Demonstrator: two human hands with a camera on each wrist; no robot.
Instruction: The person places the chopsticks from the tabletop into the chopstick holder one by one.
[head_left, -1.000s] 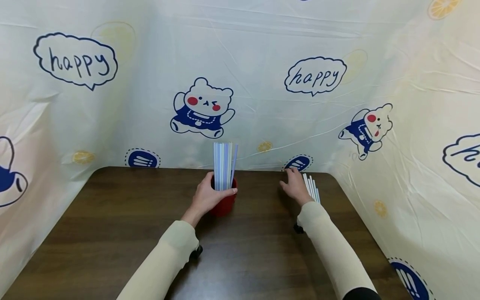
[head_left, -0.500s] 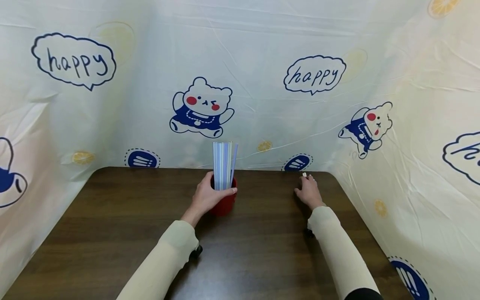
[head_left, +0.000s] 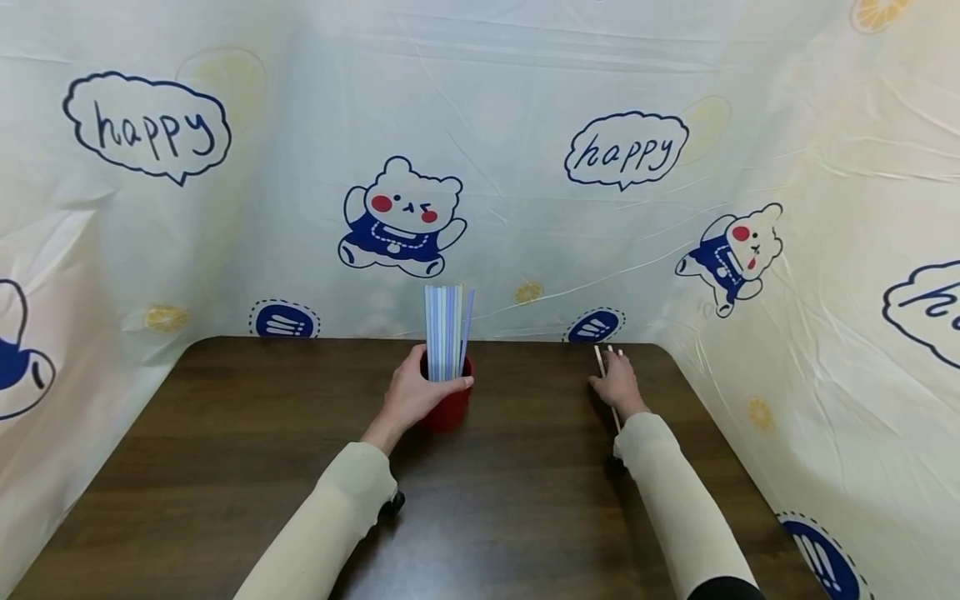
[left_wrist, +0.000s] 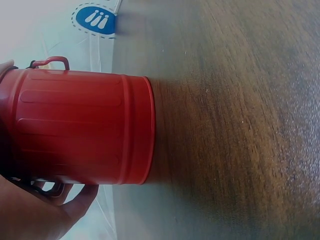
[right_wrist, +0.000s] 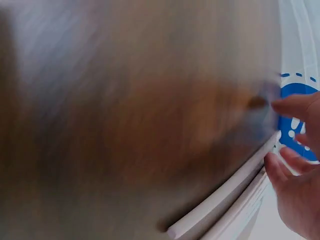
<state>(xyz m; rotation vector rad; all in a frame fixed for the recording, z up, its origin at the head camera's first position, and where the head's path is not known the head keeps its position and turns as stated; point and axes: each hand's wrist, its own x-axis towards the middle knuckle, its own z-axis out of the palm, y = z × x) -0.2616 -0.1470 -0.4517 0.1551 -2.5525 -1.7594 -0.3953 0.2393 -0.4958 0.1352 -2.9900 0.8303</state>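
A small red metal bucket (head_left: 447,413) stands upright at the middle of the table, holding a thick bunch of blue, white and pale striped straws (head_left: 444,329). My left hand (head_left: 411,393) grips the bucket near its rim, the thumb across the near side. One side handle (left_wrist: 51,61) of the bucket shows in the left wrist view. Farther right, my right hand (head_left: 620,387) lies over a few loose pale straws. One straw (right_wrist: 225,187) lies apart on the table, to the left of the hand in the head view; a fingertip touches or nearly touches it. Others are partly hidden by the hand.
The dark wooden table (head_left: 247,467) ends just behind the bucket and the loose straws. A pale printed curtain (head_left: 510,100) hangs close along its back and right side.
My right hand has moved right onto the loose straws, and one straw has come out to the left of it. The left hand and bucket stay in place.
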